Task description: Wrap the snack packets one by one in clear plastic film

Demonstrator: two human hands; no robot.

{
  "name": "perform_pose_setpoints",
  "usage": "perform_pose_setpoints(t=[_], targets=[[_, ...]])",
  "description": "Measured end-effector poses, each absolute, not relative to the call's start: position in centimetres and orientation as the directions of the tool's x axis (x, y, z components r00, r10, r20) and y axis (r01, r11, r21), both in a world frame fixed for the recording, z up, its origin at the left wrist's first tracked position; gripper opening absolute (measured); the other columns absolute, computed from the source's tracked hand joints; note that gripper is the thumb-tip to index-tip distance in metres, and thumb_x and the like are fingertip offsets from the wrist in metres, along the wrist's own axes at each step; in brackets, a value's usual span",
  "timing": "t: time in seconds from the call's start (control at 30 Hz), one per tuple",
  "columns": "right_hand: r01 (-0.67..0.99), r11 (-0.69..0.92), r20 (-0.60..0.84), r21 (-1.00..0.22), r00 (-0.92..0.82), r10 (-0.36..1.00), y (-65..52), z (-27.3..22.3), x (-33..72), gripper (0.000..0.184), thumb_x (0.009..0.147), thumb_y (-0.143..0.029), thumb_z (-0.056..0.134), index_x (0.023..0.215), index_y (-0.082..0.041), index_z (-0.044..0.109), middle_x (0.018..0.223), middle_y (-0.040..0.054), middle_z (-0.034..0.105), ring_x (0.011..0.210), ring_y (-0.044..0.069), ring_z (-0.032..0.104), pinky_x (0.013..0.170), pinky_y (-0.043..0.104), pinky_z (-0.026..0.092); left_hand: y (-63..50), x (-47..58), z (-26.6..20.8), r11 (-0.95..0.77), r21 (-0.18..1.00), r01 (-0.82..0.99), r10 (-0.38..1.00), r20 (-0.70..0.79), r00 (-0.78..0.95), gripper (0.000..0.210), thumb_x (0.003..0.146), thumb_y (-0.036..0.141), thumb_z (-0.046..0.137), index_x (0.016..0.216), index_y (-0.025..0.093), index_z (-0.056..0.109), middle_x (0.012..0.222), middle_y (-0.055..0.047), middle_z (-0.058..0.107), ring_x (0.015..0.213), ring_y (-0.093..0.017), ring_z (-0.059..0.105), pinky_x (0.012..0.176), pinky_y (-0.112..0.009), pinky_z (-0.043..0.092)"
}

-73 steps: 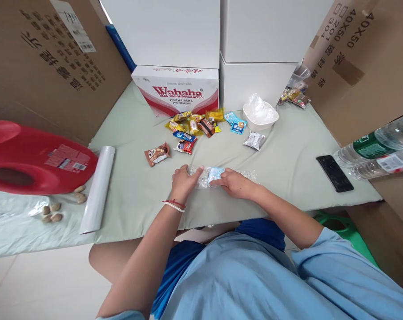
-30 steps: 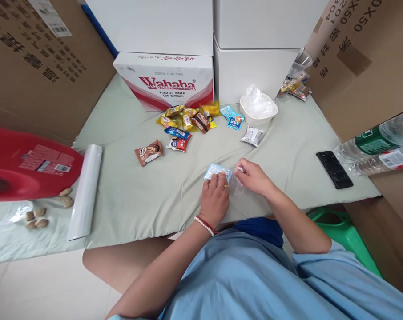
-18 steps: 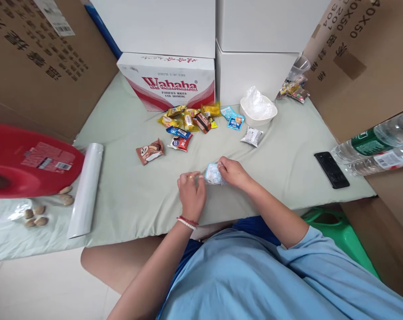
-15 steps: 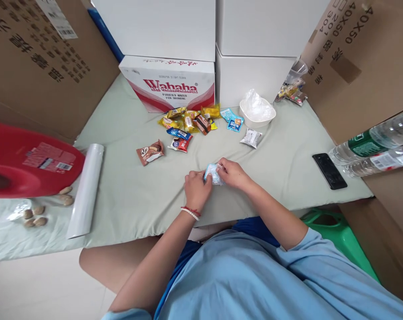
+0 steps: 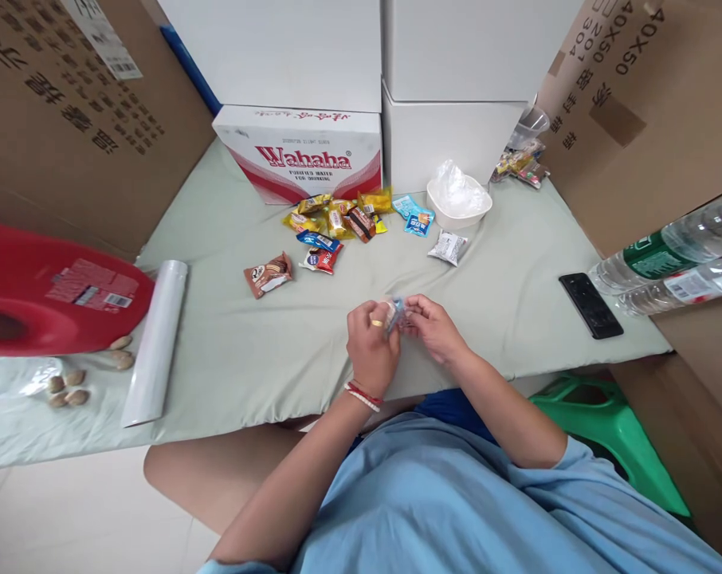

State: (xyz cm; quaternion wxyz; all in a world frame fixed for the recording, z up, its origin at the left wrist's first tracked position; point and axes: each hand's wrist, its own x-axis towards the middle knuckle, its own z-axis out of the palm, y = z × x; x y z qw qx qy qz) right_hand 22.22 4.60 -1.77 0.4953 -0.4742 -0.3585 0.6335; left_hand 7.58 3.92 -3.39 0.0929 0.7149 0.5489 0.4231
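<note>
Close to the table's front edge, both hands hold a small, partly clear, blue-and-white plastic packet (image 5: 395, 312). My left hand (image 5: 373, 343) is closed around its left side, with a ring on one finger and a red and white bracelet at the wrist. Fingers of my right hand (image 5: 436, 325) pinch the packet's right side. Motion blur and the fingers hide much of it, so its contents cannot be made out. Beyond the hands lie a brown snack packet (image 5: 268, 276), a red and white milk snack packet (image 5: 322, 259) and a silver-grey packet (image 5: 448, 247).
Yellow snack packets (image 5: 337, 217) lie before a Wahaha carton (image 5: 313, 155). A white bowl (image 5: 457, 214) holds a clear bag. At right are a phone (image 5: 591, 305) and plastic bottles (image 5: 665, 259); at left, a white roll (image 5: 156, 343), a red jug (image 5: 68, 287) and walnuts (image 5: 74, 387).
Both hands have lifted and turned the packet, which lay flatter on the cloth before. My left hand has shifted right and rotated; my right hand has moved slightly right and nearer to me.
</note>
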Motion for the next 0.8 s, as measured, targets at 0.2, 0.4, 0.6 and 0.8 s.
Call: perform_pose_setpoints(t=[0.2,0.4,0.6,0.8], targets=[[-0.500,-0.355,-0.386,-0.790,-0.045,0.922,2.7,-2.6,23.0,0.048,0.068,-0.060,0.092,0.083,-0.021,0.067,0.079,-0.0011,0.069,0.075,0.016,0.064,0.075,0.031,0.055,2.3,7.7,-4.9,-0.709,0.370,0.601,0.671,0.617,0.411,0.046,0.091,0.007,0.055,0.135,0.019,0.065,0.132,-0.017,0.068,0.138,-0.031,0.056,0.113,-0.052,0.051],[-0.456,-0.335,-0.407,-0.824,0.067,0.911,2.6,-3.4,24.0,0.054,0.061,-0.058,0.098,0.093,-0.022,0.073,0.083,-0.0008,0.074,0.079,0.017,0.065,0.078,0.030,0.054,0.3,6.9,-4.4,-0.770,0.494,0.403,0.623,0.446,0.643,0.040,0.084,0.005,0.055,0.119,0.015,0.071,0.159,-0.020,0.053,0.157,-0.033,0.040,0.121,-0.054,0.048],[-0.378,-0.112,-0.240,-0.919,0.310,0.920,3.0,-1.8,29.6,0.051,0.070,-0.059,0.094,0.104,-0.025,0.077,0.093,0.0015,0.077,0.085,0.018,0.068,0.081,0.031,0.057,-0.5,-0.9,-4.3,-0.671,0.441,0.597,0.738,0.475,0.479,0.035,0.096,0.007,0.054,0.125,0.023,0.065,0.146,-0.013,0.063,0.145,-0.029,0.054,0.113,-0.050,0.054],[-0.325,0.061,-0.175,-0.944,0.646,0.743,6.4,-2.1,40.5,0.053,0.058,-0.051,0.100,0.092,-0.021,0.072,0.091,0.0025,0.076,0.081,0.018,0.070,0.072,0.030,0.058,-0.8,-12.2,-9.2,-0.292,0.374,0.880,0.905,0.407,0.127,0.024,0.100,0.036,0.054,0.110,0.024,0.072,0.125,-0.013,0.069,0.112,-0.036,0.066,0.100,-0.061,0.053]])
